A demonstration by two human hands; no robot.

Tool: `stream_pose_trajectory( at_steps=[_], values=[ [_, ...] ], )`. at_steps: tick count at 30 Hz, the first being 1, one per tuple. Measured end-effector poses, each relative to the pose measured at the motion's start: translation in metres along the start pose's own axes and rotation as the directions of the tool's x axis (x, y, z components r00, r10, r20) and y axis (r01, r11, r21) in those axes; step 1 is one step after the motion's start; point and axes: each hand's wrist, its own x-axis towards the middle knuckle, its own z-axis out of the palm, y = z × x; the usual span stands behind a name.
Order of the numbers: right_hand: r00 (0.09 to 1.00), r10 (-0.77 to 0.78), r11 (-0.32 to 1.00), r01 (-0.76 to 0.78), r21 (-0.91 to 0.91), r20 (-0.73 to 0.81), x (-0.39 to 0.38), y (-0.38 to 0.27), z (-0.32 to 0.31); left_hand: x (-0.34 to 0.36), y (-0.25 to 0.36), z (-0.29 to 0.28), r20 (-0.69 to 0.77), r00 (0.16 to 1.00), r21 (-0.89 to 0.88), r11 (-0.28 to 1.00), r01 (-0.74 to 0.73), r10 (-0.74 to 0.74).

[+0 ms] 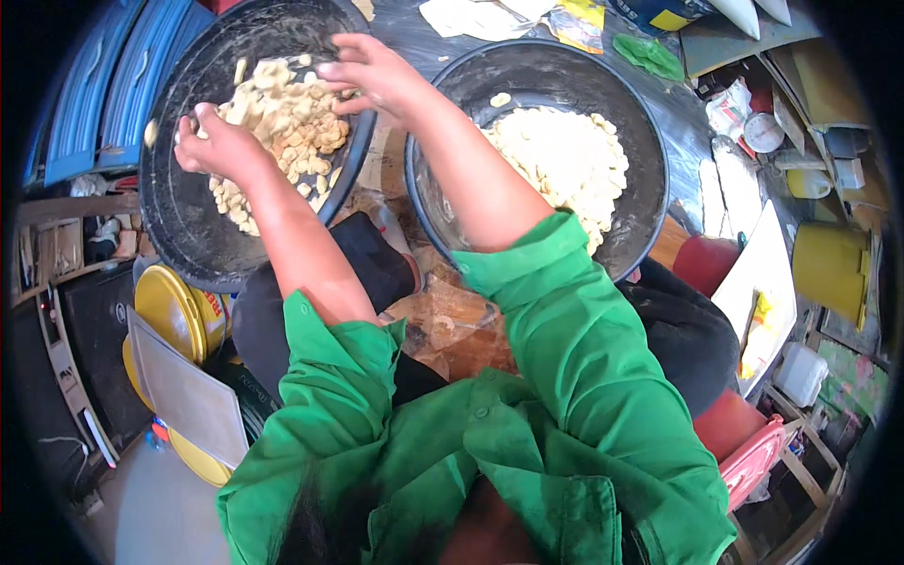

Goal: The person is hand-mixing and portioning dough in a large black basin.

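Note:
My left hand [209, 143] is over a large black basin [188, 235] at the upper left, its fingers curved and slightly apart. My right hand [367, 77] hovers at that basin's upper right side, fingers spread, with nothing visibly gripped. Between them small pale, flattened pieces [282, 104] lie heaped, mixed with browner bits, some blurred as if moving. A second black basin [629, 237] stands to the right, holding a pile of whiter pieces [551, 151] beneath and beside my right forearm.
Blue panels [99, 85] stand at upper left. Yellow-lidded buckets [168, 306] and a pale board [188, 386] are at left. At right are a white board [753, 301], red plastic items [704, 264], a yellow container [829, 273] and a round dial [763, 132]. Papers [466, 19] lie behind the basins.

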Motion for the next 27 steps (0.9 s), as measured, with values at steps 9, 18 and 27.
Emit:
stream_pose_trajectory(
  at_steps=[9,18,27],
  values=[
    [0.682,-0.299,0.535,-0.458,-0.709,-0.667,-0.110,0.137,-0.261,-0.146,-0.020,0.066,0.849,0.528,-0.060,0.993,0.098,-0.001],
    [0.752,-0.002,-0.041,-0.658,-0.752,-0.659,0.003,0.137,-0.287,-0.237,-0.116,0.093,0.928,0.036,0.353,0.909,0.220,-0.370],
    [0.944,0.318,-0.184,-0.033,-0.982,-0.091,-0.137,0.241,-0.142,-0.255,-0.143,0.107,0.853,0.143,0.446,0.844,0.298,-0.501]
  ],
)
